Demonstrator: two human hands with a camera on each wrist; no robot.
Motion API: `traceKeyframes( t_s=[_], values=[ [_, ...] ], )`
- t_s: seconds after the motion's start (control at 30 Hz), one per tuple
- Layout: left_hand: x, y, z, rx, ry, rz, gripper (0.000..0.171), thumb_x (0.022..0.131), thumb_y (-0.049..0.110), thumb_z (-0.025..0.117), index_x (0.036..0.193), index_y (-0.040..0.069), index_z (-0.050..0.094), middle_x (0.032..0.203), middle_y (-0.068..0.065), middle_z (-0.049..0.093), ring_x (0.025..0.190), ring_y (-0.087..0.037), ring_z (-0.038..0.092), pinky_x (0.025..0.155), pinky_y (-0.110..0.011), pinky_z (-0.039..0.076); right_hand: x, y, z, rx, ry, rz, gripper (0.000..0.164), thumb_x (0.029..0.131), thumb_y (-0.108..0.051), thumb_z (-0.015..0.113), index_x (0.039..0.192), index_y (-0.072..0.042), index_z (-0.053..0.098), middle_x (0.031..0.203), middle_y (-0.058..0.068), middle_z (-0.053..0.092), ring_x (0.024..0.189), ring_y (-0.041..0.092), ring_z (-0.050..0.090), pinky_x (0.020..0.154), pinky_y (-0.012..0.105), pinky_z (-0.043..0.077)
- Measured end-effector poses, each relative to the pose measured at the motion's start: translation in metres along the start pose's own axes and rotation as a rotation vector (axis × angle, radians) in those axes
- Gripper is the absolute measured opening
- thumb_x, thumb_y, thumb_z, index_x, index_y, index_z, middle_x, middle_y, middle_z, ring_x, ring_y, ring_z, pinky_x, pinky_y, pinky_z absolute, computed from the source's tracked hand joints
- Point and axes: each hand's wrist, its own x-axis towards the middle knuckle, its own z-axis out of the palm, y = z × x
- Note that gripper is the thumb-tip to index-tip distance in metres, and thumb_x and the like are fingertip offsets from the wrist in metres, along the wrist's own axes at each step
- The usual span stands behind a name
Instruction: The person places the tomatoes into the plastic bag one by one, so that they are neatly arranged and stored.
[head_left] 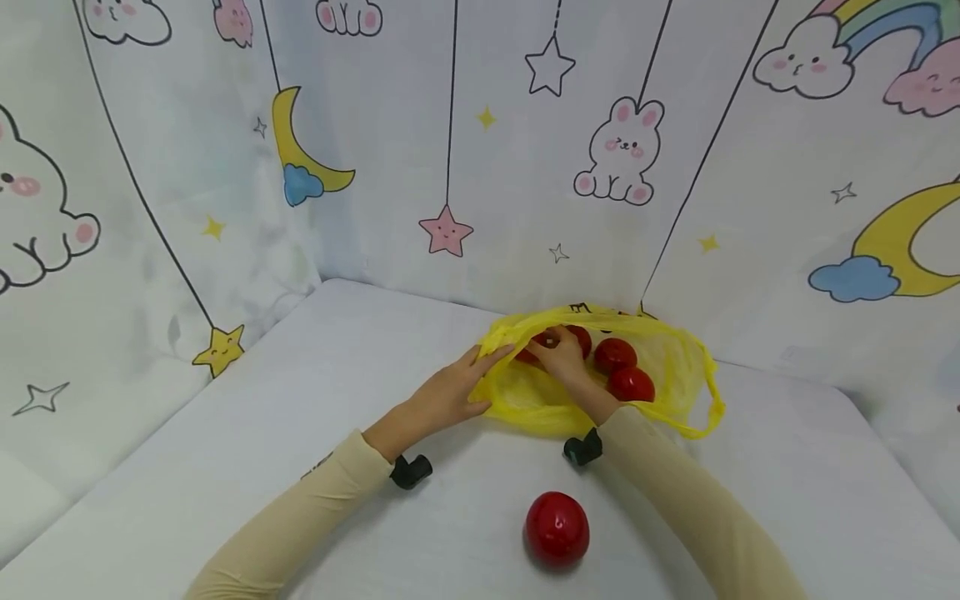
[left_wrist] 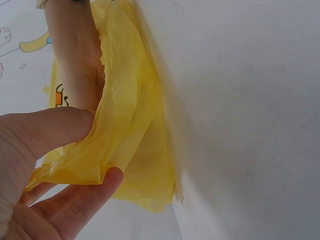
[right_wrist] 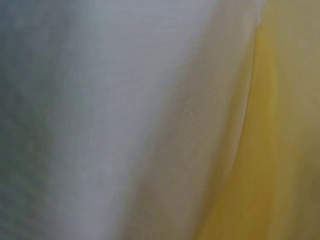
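Note:
A yellow plastic bag (head_left: pixel 525 417) lies on its side, its mouth facing the person. My left hand (head_left: pixel 442 396) holds the bag's rim at the left, thumb and fingers on either side of the thin plastic (left_wrist: pixel 125 115). Reaching into the mouth, my right hand (head_left: pixel 562 360) has its fingers round a glossy red apple (head_left: pixel 528 357), partly hidden by the bag's edge. More red apples lie in the bag beside that hand, among them a front one (head_left: pixel 632 384) and one behind it (head_left: pixel 615 354). The right wrist view shows only blurred yellow plastic (right_wrist: pixel 250 175) and white cloth.
Another red apple (head_left: pixel 557 530) sits on the white tabletop (head_left: pixel 435 542) in front of the bag, between the forearms. A black wrist camera (head_left: pixel 411 472) hangs under the left wrist, another (head_left: pixel 583 448) under the right. A printed cloth backdrop (head_left: pixel 375 233) rises behind the table.

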Motion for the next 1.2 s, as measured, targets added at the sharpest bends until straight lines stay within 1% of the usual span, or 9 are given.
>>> traceKeyframes(
  t_s=[0.07, 0.2, 0.37, 0.47, 0.67, 0.9, 0.97, 1.07, 1.2],
  values=[
    [0.000, -0.001, 0.000, 0.000, 0.000, 0.003, 0.080, 0.085, 0.007, 0.075, 0.152, 0.013, 0.031, 0.145, -0.024, 0.039, 0.078, -0.024, 0.060, 0.082, -0.034, 0.058, 0.002, -0.001, 0.001, -0.020, -0.004, -0.006, 0.059, 0.091, -0.022, 0.067, 0.139, 0.004, 0.045, 0.140, 0.024, 0.047, 0.127, 0.038, 0.047, 0.104, 0.047, 0.044],
    [0.001, -0.001, 0.000, -0.003, 0.002, 0.003, 0.080, 0.085, 0.007, 0.074, 0.152, 0.013, 0.031, 0.145, -0.024, 0.039, 0.087, -0.027, 0.062, 0.085, -0.036, 0.057, 0.007, 0.000, 0.004, -0.057, -0.018, -0.001, 0.063, 0.091, -0.023, 0.067, 0.141, 0.006, 0.041, 0.143, 0.025, 0.043, 0.130, 0.040, 0.044, 0.106, 0.047, 0.043],
    [0.001, -0.001, -0.001, 0.003, -0.001, -0.001, 0.080, 0.085, 0.007, 0.074, 0.152, 0.013, 0.031, 0.144, -0.025, 0.040, 0.087, -0.028, 0.062, 0.085, -0.036, 0.057, 0.010, 0.000, 0.006, -0.065, -0.024, 0.038, 0.067, 0.091, -0.022, 0.066, 0.143, 0.008, 0.036, 0.145, 0.025, 0.039, 0.132, 0.040, 0.041, 0.106, 0.047, 0.042],
    [0.001, 0.000, -0.001, 0.004, -0.006, -0.008, 0.080, 0.085, 0.007, 0.074, 0.152, 0.013, 0.031, 0.144, -0.025, 0.040, 0.088, -0.028, 0.063, 0.086, -0.036, 0.057, 0.011, -0.001, 0.006, -0.081, -0.033, 0.043, 0.067, 0.091, -0.023, 0.067, 0.143, 0.007, 0.037, 0.145, 0.025, 0.039, 0.132, 0.039, 0.041, 0.107, 0.046, 0.041],
    [0.001, 0.000, -0.001, -0.007, -0.014, -0.021, 0.080, 0.085, 0.007, 0.074, 0.152, 0.013, 0.031, 0.147, -0.026, 0.037, 0.092, -0.030, 0.063, 0.087, -0.038, 0.056, 0.011, -0.004, 0.003, -0.134, -0.082, 0.028, 0.064, 0.093, -0.029, 0.065, 0.142, 0.004, 0.041, 0.146, 0.024, 0.040, 0.134, 0.040, 0.040, 0.110, 0.049, 0.037],
    [0.001, 0.000, -0.002, 0.003, -0.015, -0.016, 0.080, 0.085, 0.008, 0.074, 0.152, 0.013, 0.030, 0.143, -0.024, 0.040, 0.094, -0.029, 0.063, 0.089, -0.037, 0.056, 0.012, -0.006, 0.001, -0.128, -0.116, 0.060, 0.061, 0.095, -0.029, 0.064, 0.143, 0.001, 0.040, 0.146, 0.023, 0.040, 0.134, 0.039, 0.039, 0.112, 0.048, 0.034],
    [0.001, 0.000, -0.002, 0.002, -0.012, -0.013, 0.080, 0.085, 0.008, 0.075, 0.152, 0.013, 0.030, 0.143, -0.024, 0.040, 0.092, -0.028, 0.063, 0.088, -0.037, 0.056, 0.013, -0.006, 0.001, -0.130, -0.117, 0.073, 0.062, 0.094, -0.027, 0.065, 0.143, 0.000, 0.040, 0.146, 0.022, 0.041, 0.133, 0.038, 0.039, 0.113, 0.048, 0.034],
    [0.001, 0.000, -0.002, -0.003, -0.012, -0.008, 0.080, 0.085, 0.007, 0.074, 0.152, 0.013, 0.030, 0.141, -0.024, 0.042, 0.083, -0.025, 0.061, 0.085, -0.035, 0.057, 0.012, -0.005, 0.001, -0.140, -0.120, 0.099, 0.064, 0.091, -0.025, 0.070, 0.142, -0.001, 0.039, 0.145, 0.021, 0.041, 0.132, 0.037, 0.040, 0.113, 0.047, 0.034],
    [0.000, 0.001, -0.002, -0.009, -0.011, -0.009, 0.080, 0.085, 0.008, 0.074, 0.152, 0.014, 0.030, 0.140, -0.023, 0.042, 0.076, -0.023, 0.059, 0.082, -0.034, 0.058, 0.009, -0.005, 0.001, -0.145, -0.120, 0.115, 0.070, 0.088, -0.027, 0.072, 0.144, -0.002, 0.036, 0.147, 0.021, 0.039, 0.133, 0.037, 0.039, 0.113, 0.047, 0.034]
  ],
)
